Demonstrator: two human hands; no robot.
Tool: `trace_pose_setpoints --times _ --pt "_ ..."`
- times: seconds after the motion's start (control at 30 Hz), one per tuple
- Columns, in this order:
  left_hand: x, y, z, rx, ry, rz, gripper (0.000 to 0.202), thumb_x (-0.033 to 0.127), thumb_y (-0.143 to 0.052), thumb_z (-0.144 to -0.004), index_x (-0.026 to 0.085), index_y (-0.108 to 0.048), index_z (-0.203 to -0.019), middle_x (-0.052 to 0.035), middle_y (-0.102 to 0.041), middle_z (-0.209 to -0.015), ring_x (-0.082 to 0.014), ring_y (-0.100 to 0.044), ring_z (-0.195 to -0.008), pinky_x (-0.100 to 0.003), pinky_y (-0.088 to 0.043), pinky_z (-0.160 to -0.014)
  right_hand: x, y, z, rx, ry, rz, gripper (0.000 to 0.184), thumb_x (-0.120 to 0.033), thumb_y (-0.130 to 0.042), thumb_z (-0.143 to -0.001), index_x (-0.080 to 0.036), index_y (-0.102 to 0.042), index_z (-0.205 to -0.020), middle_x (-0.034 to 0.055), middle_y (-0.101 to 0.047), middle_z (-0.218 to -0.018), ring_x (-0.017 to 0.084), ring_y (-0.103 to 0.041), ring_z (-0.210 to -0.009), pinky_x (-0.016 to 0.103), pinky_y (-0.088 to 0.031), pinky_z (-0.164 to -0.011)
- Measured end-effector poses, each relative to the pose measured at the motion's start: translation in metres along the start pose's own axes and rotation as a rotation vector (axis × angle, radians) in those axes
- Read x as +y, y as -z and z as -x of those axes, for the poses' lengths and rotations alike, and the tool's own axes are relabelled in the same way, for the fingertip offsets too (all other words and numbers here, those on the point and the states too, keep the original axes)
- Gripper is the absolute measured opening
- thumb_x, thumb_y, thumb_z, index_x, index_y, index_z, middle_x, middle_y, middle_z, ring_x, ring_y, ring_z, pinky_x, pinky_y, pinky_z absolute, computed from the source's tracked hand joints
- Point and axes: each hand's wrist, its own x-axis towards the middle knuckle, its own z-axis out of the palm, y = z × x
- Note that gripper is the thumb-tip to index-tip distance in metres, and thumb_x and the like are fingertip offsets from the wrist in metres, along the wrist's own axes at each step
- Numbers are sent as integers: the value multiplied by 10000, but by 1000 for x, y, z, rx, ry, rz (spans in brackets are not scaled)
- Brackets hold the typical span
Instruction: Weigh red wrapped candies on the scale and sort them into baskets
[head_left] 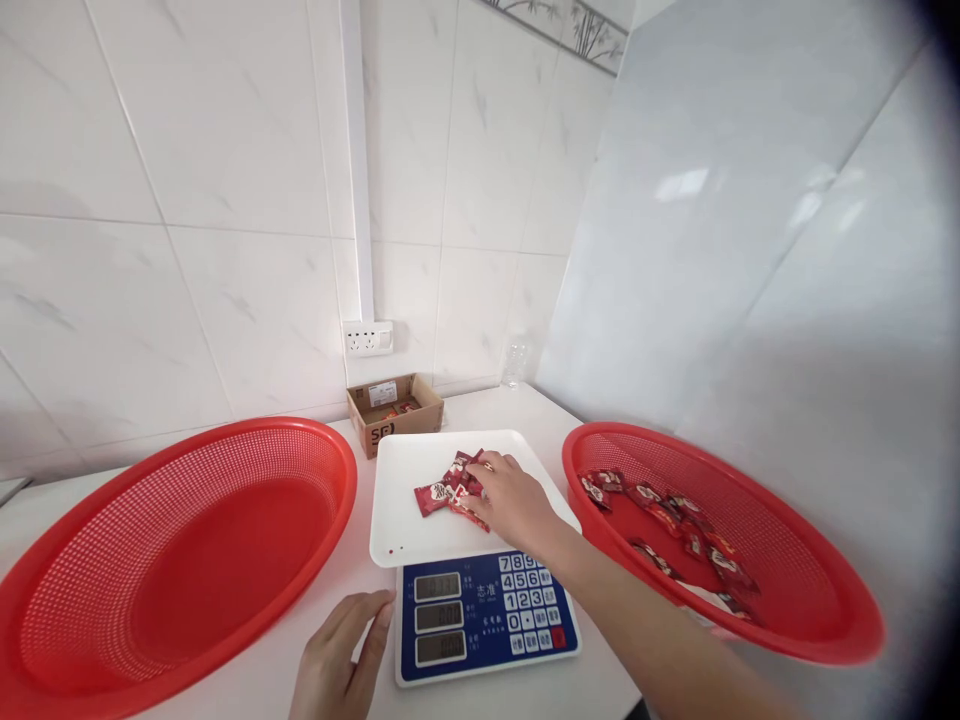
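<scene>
Small red snack packets (436, 497) lie in a loose pile on the white tray (442, 545) of a digital weighing scale (487, 620). My right hand (517, 500) reaches over the tray from the right, its fingers curled down onto the pile and gripping packets at its right side. How many it grips is hidden beneath the fingers. At the left edge of the blue scale panel is my left hand (345, 650), thumb and forefinger tips close together, with nothing visible between them.
A red perforated basket (315, 440) stands at left. Another red basket (825, 625), on the right, holds several similar packets (694, 515). Behind the scale are an open cardboard box (409, 415) with packets inside and a clear plastic bottle (515, 362) by the tiled wall.
</scene>
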Motion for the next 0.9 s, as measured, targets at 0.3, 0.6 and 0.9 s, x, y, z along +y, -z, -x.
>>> trace_pose_setpoints --times 0.3,0.6,0.9 --pt "-1 7 -2 -56 -76 -82 170 279 -488 -898 234 -651 -917 -37 -721 -843 -141 -684 -762 -177 -527 -660 -33 -27 -27 -64 209 -57 332 -83 -555 -797 -187 -617 -1107 117 -633 -1101 274 -495 -1122 443 -320 -973" --pt "8 7 -3 -121 331 181 357 456 -512 -855 215 -604 -1102 -86 -712 -958 -199 -686 -849 -220 -540 -577 -68 -4 11 -84 216 -428 45 -227 -643 -784 -184 -654 -778 -12 -624 -799 109 -593 -730 191 -436 -645" --pt "31 -9 4 -183 452 465 415 601 -554 -767 202 -630 -680 -15 -660 -628 -172 -607 -594 -262 -511 -574 -82 -10 64 -180 166 -958 193 -225 -568 -819 -211 -717 -698 -14 -598 -676 109 -566 -641 206 -428 -592"
